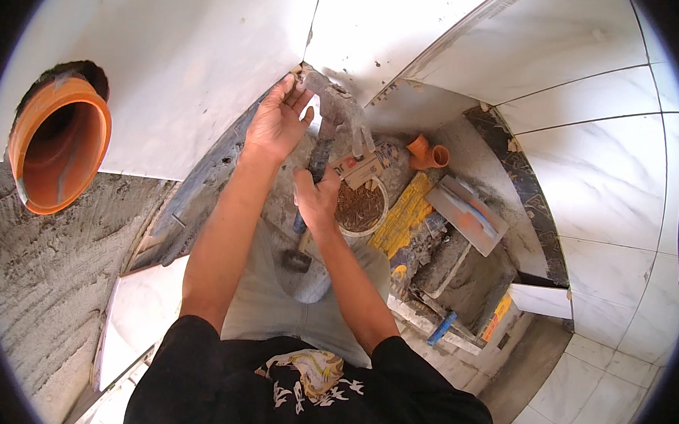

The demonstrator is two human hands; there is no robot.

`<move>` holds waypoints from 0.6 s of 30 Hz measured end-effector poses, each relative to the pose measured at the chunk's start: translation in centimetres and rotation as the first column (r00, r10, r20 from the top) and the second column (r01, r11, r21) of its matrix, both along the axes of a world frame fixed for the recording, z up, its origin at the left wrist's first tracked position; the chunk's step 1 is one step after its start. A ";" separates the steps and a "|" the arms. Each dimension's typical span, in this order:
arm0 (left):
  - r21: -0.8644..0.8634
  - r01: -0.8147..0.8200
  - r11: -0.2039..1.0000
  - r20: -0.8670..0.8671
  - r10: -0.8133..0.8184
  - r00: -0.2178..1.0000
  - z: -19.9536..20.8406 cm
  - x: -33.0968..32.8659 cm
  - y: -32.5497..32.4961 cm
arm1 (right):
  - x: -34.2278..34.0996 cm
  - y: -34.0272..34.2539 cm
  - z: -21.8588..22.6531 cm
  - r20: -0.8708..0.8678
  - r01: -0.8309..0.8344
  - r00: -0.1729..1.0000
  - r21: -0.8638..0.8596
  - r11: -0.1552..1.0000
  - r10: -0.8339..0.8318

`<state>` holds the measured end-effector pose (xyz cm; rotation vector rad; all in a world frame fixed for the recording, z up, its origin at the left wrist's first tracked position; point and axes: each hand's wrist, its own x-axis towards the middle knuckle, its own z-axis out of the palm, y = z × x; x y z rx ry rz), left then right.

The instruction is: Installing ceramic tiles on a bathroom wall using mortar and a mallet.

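My left hand [281, 121] reaches up to the lower edge of a large white wall tile [171, 57], close to the corner. Thumb and a finger are pinched at that edge while the other fingers curl loosely; what sits between the tips is hidden. In my right hand [319, 197] is a claw hammer [327, 134], gripped by its dark handle with a blue end. Its mortar-crusted head is up beside my left fingertips. Below, between my legs, lies a mallet [297, 261] with a black head.
An orange pipe [59, 147] juts from the left wall. Ahead are a round container [386, 203] with brown contents, an orange pipe fitting [428, 154] and a yellow sack [402, 219]. To the right, a plastering trowel [466, 215] lies by a mortar trough [459, 276].
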<state>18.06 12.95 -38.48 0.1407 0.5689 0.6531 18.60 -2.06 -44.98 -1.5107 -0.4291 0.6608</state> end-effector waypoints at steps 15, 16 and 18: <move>0.029 0.017 0.999 0.009 -0.017 1.000 0.6 0.1 -0.4 | -1.6 0.3 -2.5 0.089 0.129 0.985 0.203 0.971 -0.149; 0.030 0.019 0.999 0.008 -0.019 1.000 0.4 0.3 -0.4 | -1.4 0.2 -3.0 0.088 0.131 0.985 0.203 0.970 -0.152; 0.057 0.015 0.998 0.020 -0.017 1.000 -0.2 0.6 0.1 | -0.8 0.9 -3.3 0.056 0.075 0.995 0.114 0.991 -0.082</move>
